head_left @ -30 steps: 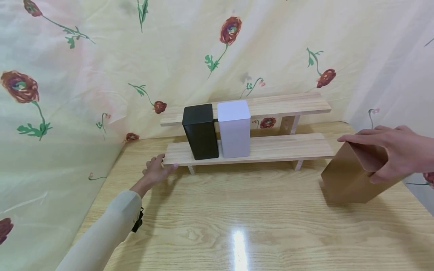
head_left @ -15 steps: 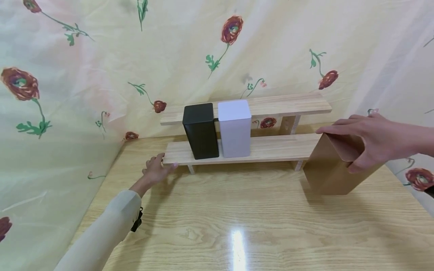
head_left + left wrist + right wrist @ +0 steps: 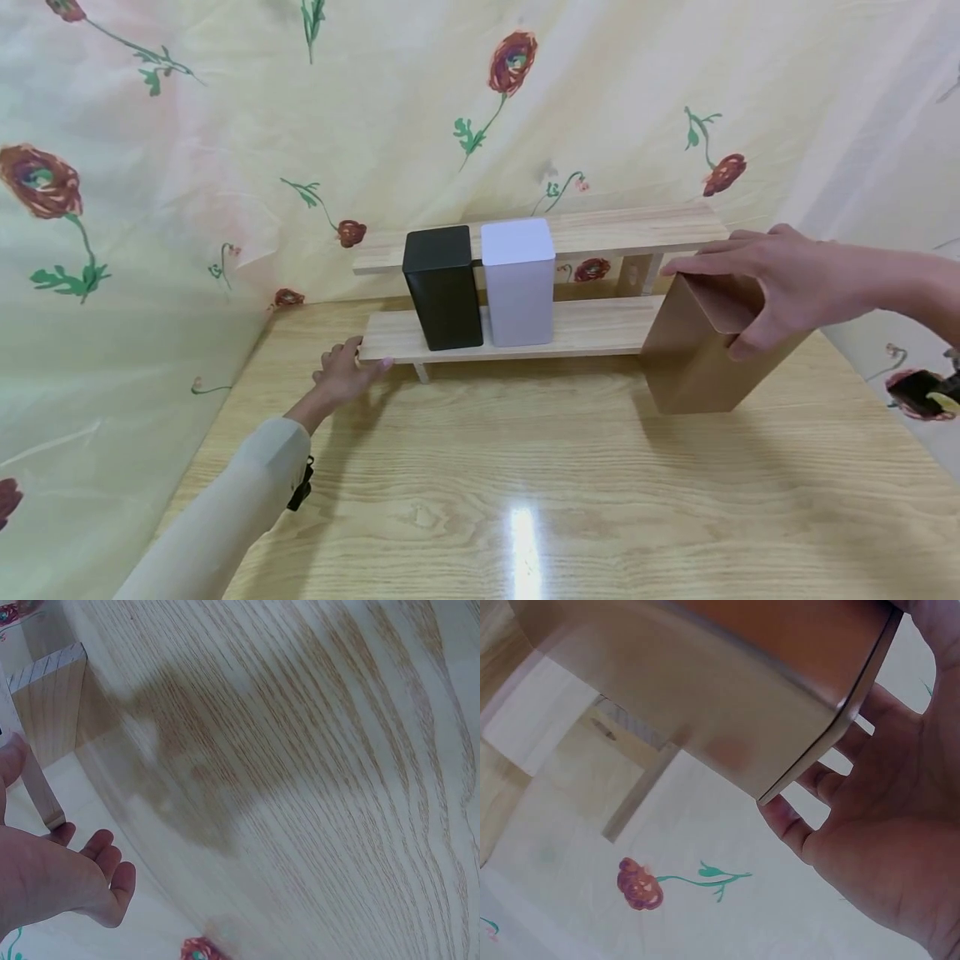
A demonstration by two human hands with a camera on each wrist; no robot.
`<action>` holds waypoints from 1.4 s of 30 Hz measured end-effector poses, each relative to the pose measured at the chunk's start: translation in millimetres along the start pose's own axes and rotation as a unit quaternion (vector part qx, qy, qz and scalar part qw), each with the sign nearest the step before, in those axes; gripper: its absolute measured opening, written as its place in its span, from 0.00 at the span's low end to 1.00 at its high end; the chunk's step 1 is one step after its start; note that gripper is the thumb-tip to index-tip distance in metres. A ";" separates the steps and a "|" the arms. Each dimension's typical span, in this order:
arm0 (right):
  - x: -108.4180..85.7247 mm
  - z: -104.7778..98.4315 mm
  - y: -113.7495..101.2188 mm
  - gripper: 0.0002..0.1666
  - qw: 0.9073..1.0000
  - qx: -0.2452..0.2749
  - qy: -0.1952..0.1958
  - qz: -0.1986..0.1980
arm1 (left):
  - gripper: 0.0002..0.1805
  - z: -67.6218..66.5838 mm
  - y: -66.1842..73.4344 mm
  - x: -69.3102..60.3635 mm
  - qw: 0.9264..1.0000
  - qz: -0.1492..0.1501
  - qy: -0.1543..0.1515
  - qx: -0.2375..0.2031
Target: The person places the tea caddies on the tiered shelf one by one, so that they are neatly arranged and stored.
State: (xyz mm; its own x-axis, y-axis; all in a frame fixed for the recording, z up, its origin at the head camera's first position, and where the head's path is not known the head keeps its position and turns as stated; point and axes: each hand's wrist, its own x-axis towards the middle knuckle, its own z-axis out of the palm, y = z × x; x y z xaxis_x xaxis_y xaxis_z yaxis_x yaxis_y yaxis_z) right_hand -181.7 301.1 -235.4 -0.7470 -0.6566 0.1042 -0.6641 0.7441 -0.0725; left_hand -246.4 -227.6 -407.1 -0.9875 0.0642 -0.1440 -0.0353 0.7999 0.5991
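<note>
My right hand (image 3: 780,279) grips a tall bronze-brown canister (image 3: 693,342) by its top, thumb on the near side and fingers on the far side. The canister is slightly tilted and overlaps the right end of the lower board in the head view. In the right wrist view the fingers (image 3: 784,825) lie along the edge of its lid end. My left hand (image 3: 345,375) holds the left end of a two-tier wooden shelf (image 3: 600,325), its thumb (image 3: 10,761) on the board. A black canister (image 3: 444,292) and a white canister (image 3: 519,287) stand upright side by side on the lower board.
The upper board (image 3: 637,229) runs behind the canisters. The shelf stands on a wood-grain table (image 3: 450,467) near its back edge. Flower-patterned cloth (image 3: 390,108) hangs behind and at both sides.
My right hand has carried the brown canister leftward and slightly back, from the right of the shelf to the lower board's right end. My left hand stays on the shelf.
</note>
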 end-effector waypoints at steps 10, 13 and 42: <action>33.8 -18.3 -3.3 0.59 1.000 -0.006 -0.001 -0.012 | 0.48 -5.7 -3.1 -2.3 1.000 0.000 0.000 0.003; 49.0 -23.5 -4.2 0.57 1.000 0.014 -0.018 -0.004 | 0.47 -6.4 -3.8 -2.8 1.000 -0.001 0.000 0.003; 133.4 -11.0 -2.8 0.56 0.984 0.080 -0.136 0.083 | 0.46 -5.8 -5.4 -5.5 1.000 0.008 -0.009 0.004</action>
State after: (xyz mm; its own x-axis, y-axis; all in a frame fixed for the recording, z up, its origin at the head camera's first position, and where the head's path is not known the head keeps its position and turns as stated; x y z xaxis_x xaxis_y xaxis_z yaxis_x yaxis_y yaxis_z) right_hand -279.2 212.8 -210.3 -0.8116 -0.5523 -0.1904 -0.5119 0.8294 -0.2236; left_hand -241.7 -235.7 -405.0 -0.9848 0.0880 -0.1495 -0.0187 0.8030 0.5957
